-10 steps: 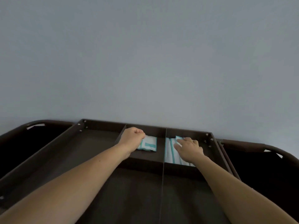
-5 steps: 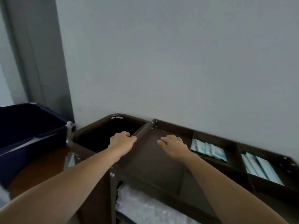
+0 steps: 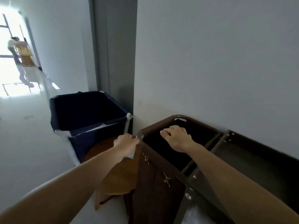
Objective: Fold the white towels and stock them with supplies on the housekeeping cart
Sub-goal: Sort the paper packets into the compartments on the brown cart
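Observation:
The brown housekeeping cart (image 3: 159, 124) stands against the wall, its dark bag open at the left end and its top tray (image 3: 252, 152) to the right. My left hand (image 3: 125, 143) is curled beside the cart's left corner. A small pale packet (image 3: 131, 155) shows under its palm, apparently in its grip. My right hand (image 3: 176, 138) hovers over the bag's mouth with relaxed fingers and holds nothing. A bit of white towel (image 3: 192, 214) shows on the shelf below the tray.
A round wooden stool (image 3: 116, 172) stands close to the cart's left side. Behind it is a navy fabric laundry bin (image 3: 84, 110) by a grey door frame. Far down the bright corridor, a person (image 3: 13, 44) is by another cart.
My view has swung left, away from the tray's packet compartments. My left hand moved off the tray edge to the cart's left corner. My right hand moved from the tray to above the bag.

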Demonstrator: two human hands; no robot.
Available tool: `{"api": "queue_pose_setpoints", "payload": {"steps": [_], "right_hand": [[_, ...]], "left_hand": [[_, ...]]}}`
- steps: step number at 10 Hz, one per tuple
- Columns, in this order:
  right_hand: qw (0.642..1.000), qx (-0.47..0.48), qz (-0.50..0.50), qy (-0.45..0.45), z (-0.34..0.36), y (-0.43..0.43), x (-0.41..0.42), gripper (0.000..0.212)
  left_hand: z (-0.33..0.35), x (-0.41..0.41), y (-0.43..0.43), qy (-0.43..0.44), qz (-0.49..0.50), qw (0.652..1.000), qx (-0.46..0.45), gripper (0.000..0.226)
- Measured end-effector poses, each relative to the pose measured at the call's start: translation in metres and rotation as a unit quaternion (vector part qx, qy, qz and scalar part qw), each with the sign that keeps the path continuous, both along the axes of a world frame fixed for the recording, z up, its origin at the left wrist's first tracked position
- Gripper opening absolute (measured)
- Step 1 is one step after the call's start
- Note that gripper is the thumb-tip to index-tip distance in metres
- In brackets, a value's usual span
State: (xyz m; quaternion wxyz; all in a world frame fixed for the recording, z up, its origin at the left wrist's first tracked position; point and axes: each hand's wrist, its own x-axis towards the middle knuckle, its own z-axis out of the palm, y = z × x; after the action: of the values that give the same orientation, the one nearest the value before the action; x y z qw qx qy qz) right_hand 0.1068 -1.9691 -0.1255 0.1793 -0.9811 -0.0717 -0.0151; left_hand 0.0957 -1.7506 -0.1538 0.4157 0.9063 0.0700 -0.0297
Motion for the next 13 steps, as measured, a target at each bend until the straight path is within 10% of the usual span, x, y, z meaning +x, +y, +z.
{"api": "queue_pose_setpoints", "payload": {"steps": [5, 9, 13], "right_hand": [[0.976, -0.062, 0.162, 0.131, -0.024, 0.174, 0.221, 0.04], [0.963, -0.048, -0.026, 0.265, -0.099, 0.238, 0.361, 0.058], [0.902, 0.066, -0.202, 0.376, -0.258, 0.209, 0.44, 0.053]], "left_hand": [[-0.029, 0.172, 0.155, 0.047, 0.106, 0.993, -0.037, 0.029], [-0.093, 0.343, 0.246, 0.166, 0.02, 0.977, -0.133, 0.009], [-0.204, 0.464, 0.195, 0.297, -0.075, 0.951, -0.043, 0.029]]}}
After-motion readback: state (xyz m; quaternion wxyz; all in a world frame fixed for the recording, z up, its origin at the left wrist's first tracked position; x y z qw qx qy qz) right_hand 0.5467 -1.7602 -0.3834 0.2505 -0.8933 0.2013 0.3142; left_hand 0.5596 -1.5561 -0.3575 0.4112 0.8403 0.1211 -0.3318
